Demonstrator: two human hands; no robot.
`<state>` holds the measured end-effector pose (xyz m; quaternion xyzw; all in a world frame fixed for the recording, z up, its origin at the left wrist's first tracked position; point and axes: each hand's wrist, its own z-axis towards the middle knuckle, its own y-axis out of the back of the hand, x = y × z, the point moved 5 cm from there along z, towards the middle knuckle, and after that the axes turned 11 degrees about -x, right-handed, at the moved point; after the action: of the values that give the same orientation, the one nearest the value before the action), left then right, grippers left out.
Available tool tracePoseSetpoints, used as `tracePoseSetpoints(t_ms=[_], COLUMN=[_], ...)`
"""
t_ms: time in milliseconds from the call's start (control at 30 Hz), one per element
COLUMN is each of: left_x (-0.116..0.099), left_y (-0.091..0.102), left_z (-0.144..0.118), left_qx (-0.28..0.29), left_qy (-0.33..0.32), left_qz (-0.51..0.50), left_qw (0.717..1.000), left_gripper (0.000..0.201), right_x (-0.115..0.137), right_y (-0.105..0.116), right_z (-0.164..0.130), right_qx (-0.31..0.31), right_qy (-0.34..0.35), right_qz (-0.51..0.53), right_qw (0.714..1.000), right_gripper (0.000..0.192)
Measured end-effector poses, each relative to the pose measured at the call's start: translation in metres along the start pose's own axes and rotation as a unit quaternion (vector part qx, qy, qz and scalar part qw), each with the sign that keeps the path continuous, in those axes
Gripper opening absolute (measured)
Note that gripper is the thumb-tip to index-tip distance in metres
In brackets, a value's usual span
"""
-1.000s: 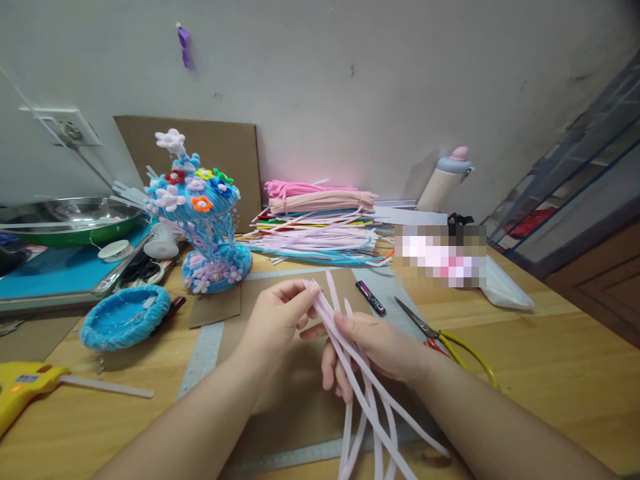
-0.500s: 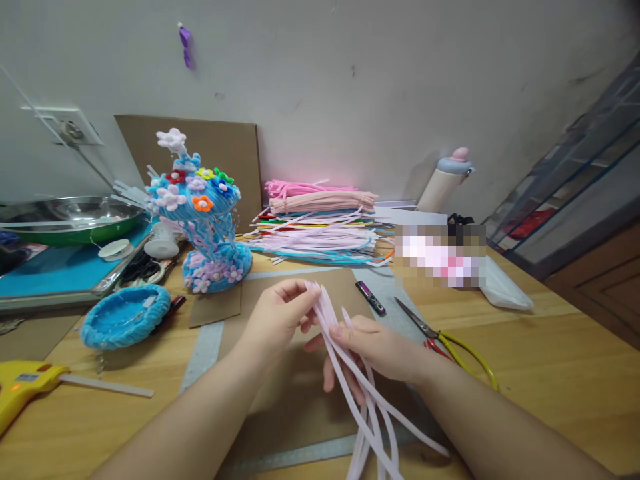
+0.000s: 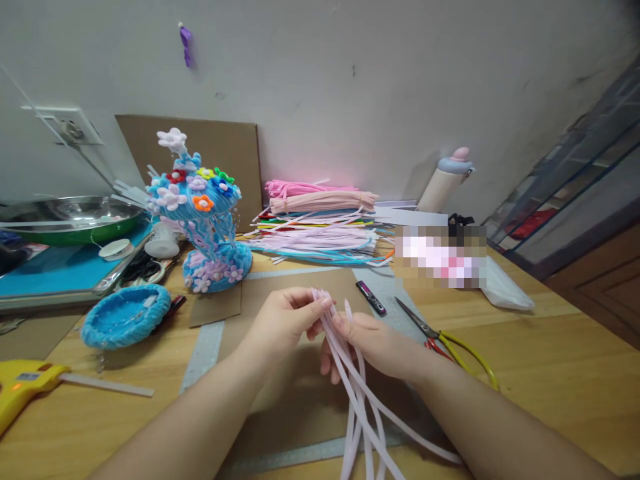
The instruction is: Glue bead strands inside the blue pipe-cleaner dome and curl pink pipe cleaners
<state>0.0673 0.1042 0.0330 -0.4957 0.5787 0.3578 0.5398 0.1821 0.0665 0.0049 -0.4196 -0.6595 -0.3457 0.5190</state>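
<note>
pixelated patch (image 3: 440, 255) on bench, contents unreadable, pale pipe cleaners (image 3: 357, 400) cut off at bottom edge, yellow glue gun (image 3: 23, 390) clipped at left edge

- Fuzzy, matt pale-pink pipe cleaners (image 3: 357, 393) are lying soft between bare fingers.
- At nine o'clock, a glossy metal bowl (image 3: 75, 217) is gleaming.
- The smooth wooden table (image 3: 550, 360) is showing grain.

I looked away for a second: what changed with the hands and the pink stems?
Both hands, left and right, drew closer and sank slightly, gathering the pink stems into a tighter bunch whose tips are more even. Both kept their hold. The scissors and blue ornament stayed put.
</note>
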Motion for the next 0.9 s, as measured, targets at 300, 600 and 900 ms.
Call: tracePoseSetpoints(t_ms=[300, 600, 900], left_x=[0.009, 0.004, -0.007], left_y=[-0.006, -0.011, 0.005], left_z=[-0.002, -0.006, 0.001], left_qx=[0.043, 0.068, -0.036], left_qy=[0.018, 0.017, -0.043], left_qz=[0.028, 0.023, 0.013], left_qw=[0.999, 0.997, 0.998], left_gripper=[0.03, 0.032, 0.022], right_x=[-0.009, -0.005, 0.008], right_y=[-0.007, -0.009, 0.003], right_z=[0.003, -0.002, -0.001], right_qx=[0.053, 0.09, -0.022], right_qy=[-0.016, -0.043, -0.015], right_qz=[0.067, 0.071, 0.121], right_qw=[0.996, 0.992, 0.992], right_gripper=[0.051, 0.047, 0.044])
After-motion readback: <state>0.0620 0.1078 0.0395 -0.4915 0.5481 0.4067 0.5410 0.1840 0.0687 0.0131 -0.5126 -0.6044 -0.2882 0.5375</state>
